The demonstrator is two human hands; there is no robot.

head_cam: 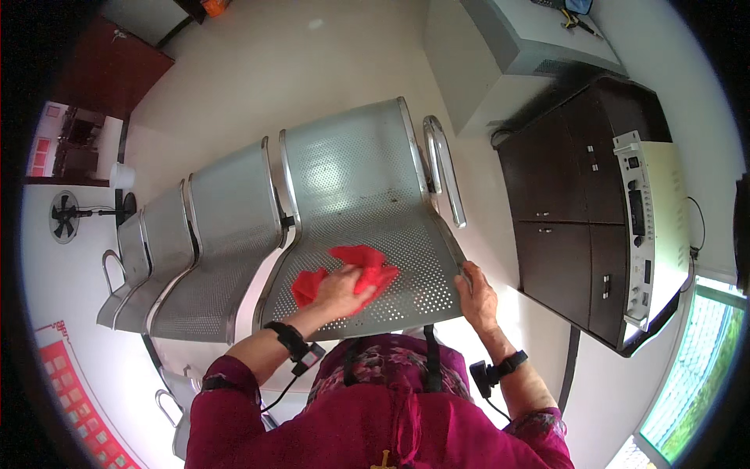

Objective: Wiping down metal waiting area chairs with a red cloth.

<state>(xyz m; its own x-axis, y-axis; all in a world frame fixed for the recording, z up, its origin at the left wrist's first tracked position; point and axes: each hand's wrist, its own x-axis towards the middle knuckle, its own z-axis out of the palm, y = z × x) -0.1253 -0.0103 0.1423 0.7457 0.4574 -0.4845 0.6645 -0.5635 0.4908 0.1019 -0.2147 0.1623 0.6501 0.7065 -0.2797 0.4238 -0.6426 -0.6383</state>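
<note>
My left hand is closed around a crumpled red cloth and presses it against the near, perforated panel of a metal bench. Part of the cloth bunches out on either side of my fingers. At the panel's right edge, my right hand grips the metal rim, thumb on top; some fingertips are hidden. Dark specks show on the panel around its bend. A bent metal armrest stands beyond my right hand. Both wrists wear black straps with small devices and cables.
More joined bench sections run off to the left. On the right, a dark cabinet carries a rack-type electronic unit. A grey box-like unit stands behind it. A fan and a white bucket are at far left.
</note>
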